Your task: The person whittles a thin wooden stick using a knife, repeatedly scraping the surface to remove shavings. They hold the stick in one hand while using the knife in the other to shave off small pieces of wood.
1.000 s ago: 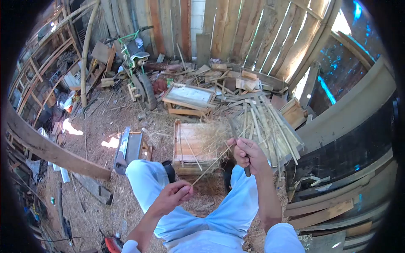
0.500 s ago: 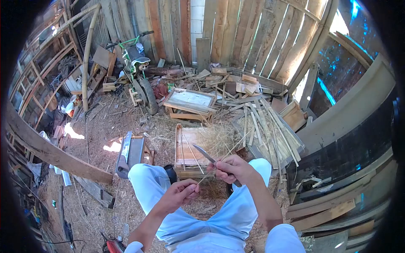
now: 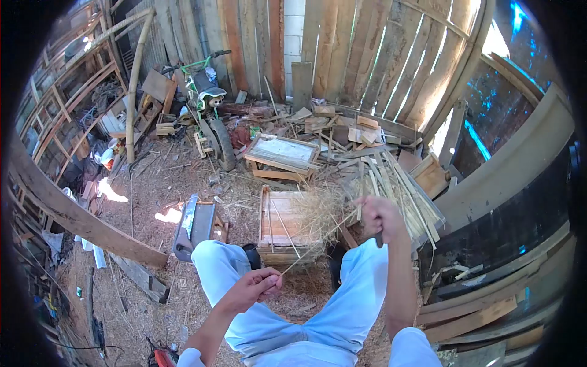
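Note:
My left hand (image 3: 254, 287) is closed in a pinch above my left thigh. Between its fingers is one end of a thin wooden strip (image 3: 299, 258), which slants up to the right over a pile of fine shavings (image 3: 323, 211). My right hand (image 3: 380, 215) is wrapped around a knife (image 3: 380, 240), raised beyond my right knee near the strip's far end. Only part of the knife's handle shows clearly; the blade cannot be made out. Between my knees and beyond stands a low wooden box (image 3: 266, 229) with two loose thin sticks across its top.
Many split strips (image 3: 406, 199) lie on a board at the right. A dark bench-like object (image 3: 195, 226) stands left of my knee. Behind are a framed panel (image 3: 284, 150), scrap wood and a small bike (image 3: 211, 122). A curved plank (image 3: 85, 214) crosses the left side.
My right hand has moved up and right with the knife, away from my left hand. My left hand keeps its pinch on the strip. The view has shifted slightly.

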A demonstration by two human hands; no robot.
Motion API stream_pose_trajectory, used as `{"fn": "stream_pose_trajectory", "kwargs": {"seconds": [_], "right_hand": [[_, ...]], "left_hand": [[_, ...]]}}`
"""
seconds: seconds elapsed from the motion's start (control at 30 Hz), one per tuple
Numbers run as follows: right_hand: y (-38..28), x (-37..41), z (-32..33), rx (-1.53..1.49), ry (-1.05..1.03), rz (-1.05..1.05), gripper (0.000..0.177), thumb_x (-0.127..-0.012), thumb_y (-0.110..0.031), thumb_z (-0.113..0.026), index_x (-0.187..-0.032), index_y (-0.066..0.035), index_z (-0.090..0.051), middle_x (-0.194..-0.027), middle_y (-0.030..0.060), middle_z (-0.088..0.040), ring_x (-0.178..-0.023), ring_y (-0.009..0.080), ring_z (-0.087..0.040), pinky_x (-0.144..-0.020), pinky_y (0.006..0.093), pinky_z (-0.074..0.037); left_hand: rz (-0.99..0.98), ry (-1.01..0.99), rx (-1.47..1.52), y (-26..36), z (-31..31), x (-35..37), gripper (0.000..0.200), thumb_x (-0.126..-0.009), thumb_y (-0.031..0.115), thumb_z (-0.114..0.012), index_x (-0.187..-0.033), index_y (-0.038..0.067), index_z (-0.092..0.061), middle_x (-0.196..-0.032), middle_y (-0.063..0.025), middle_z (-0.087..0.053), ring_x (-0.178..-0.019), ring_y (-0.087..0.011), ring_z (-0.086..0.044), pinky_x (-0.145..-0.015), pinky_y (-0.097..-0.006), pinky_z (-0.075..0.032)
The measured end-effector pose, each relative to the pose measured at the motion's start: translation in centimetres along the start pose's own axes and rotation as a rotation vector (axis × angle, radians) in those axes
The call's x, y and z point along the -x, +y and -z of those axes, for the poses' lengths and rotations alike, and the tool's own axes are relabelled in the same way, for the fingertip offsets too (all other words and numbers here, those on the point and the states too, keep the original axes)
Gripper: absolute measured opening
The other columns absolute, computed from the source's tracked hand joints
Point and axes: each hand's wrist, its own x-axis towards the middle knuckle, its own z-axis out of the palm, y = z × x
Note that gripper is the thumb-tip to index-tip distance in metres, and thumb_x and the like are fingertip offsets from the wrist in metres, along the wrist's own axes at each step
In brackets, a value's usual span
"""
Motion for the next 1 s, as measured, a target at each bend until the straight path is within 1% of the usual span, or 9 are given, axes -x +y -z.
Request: {"fn": "stream_pose_trajectory", "kwargs": {"seconds": [0.13,0.27,0.37,0.47,0.5,0.57,0.7,0.93,1.0], "right_hand": [[-1.6,-0.3,-0.2,0.008,0.228,0.191,0.034,-0.093,-0.027,-0.052,-0.112,0.002,-0.052,-0.063,-0.0059,-0.04,-0.044,0.0007,-0.031,-0.036,0.0162,-0.024],[2.2,-1.9,-3.2,0.085,0.017,-0.038,0.038,-0.09,-0.025,-0.058,-0.118,0.0,-0.051,-0.069,-0.0016,-0.051,-0.049,0.0048,-0.043,-0.041,0.0186,-0.035],[9.7,-4.9,-4.2,1.215,0.332,0.544,0.042,-0.083,-0.018,-0.065,-0.118,0.003,-0.052,-0.082,0.004,-0.062,-0.076,0.0133,-0.058,-0.075,0.0277,-0.046],[10.0,-4.8,-6.6,0.947,0.289,0.24,0.037,-0.084,-0.018,-0.064,-0.114,0.002,-0.054,-0.079,0.0023,-0.06,-0.071,0.0102,-0.055,-0.068,0.0262,-0.046],[10.9,-4.9,-6.8,0.915,0.299,0.398,0.03,-0.086,-0.02,-0.063,-0.107,0.0,-0.057,-0.075,0.0003,-0.059,-0.057,0.0067,-0.049,-0.054,0.0232,-0.042],[9.3,-3.9,-9.0,0.779,0.3,0.283,0.025,-0.085,-0.018,-0.063,-0.103,0.0,-0.06,-0.077,0.0024,-0.06,-0.061,0.0079,-0.05,-0.057,0.0244,-0.042],[7.0,-1.8,-12.9,0.546,0.252,0.17,0.02,-0.086,-0.017,-0.062,-0.098,-0.001,-0.063,-0.078,0.0029,-0.062,-0.064,0.0077,-0.049,-0.059,0.0243,-0.04],[7.9,-1.8,-13.7,0.756,0.295,0.285,0.019,-0.084,-0.018,-0.065,-0.093,-0.001,-0.064,-0.077,0.0025,-0.061,-0.065,0.0084,-0.05,-0.059,0.0245,-0.04],[8.9,-2.1,-12.9,0.676,0.268,0.369,0.014,-0.085,-0.016,-0.063,-0.091,-0.003,-0.062,-0.062,-0.005,-0.05,-0.048,0.002,-0.04,-0.041,0.0195,-0.031]], "left_hand": [[-0.055,0.097,0.029,0.0,1.8,0.4,0.017,-0.096,0.021,-0.047,-0.091,0.006,-0.053,-0.066,0.0051,-0.039,-0.051,-0.0026,-0.028,-0.043,-0.0178,-0.021],[-0.166,0.145,0.212,0.6,1.7,-2.3,0.016,-0.096,0.02,-0.047,-0.101,0.005,-0.051,-0.069,0.0004,-0.046,-0.049,-0.0054,-0.035,-0.041,-0.0179,-0.029],[-0.373,0.142,0.264,1.4,0.9,-4.6,0.016,-0.096,0.019,-0.048,-0.102,0.005,-0.051,-0.073,-0.0022,-0.051,-0.055,-0.0107,-0.048,-0.047,-0.0217,-0.04],[-0.444,0.213,0.35,2.2,0.9,-6.4,0.015,-0.094,0.016,-0.05,-0.104,0.005,-0.051,-0.08,-0.0056,-0.056,-0.075,-0.0179,-0.06,-0.065,-0.0292,-0.051],[-0.479,0.236,0.356,2.4,0.9,-6.8,0.015,-0.093,0.015,-0.052,-0.105,0.005,-0.051,-0.084,-0.0067,-0.058,-0.083,-0.0191,-0.061,-0.072,-0.0316,-0.051],[-0.54,0.213,0.339,2.3,1.3,-7.8,0.015,-0.091,0.015,-0.057,-0.101,0.005,-0.053,-0.094,-0.0066,-0.059,-0.091,-0.0163,-0.06,-0.084,-0.0309,-0.051],[-0.634,0.366,0.204,2.3,1.5,-9.7,0.018,-0.09,0.017,-0.059,-0.101,0.003,-0.056,-0.093,-0.0051,-0.06,-0.09,-0.0135,-0.06,-0.083,-0.0279,-0.048],[-0.695,0.431,0.089,1.9,0.4,-10.5,0.016,-0.088,0.014,-0.061,-0.098,0.002,-0.057,-0.087,-0.0049,-0.061,-0.083,-0.0118,-0.058,-0.079,-0.0274,-0.046],[-0.71,0.44,0.049,2.4,0.7,-10.2,0.017,-0.088,0.014,-0.06,-0.098,0.002,-0.057,-0.086,-0.0049,-0.061,-0.083,-0.0117,-0.058,-0.077,-0.0273,-0.047]]}}
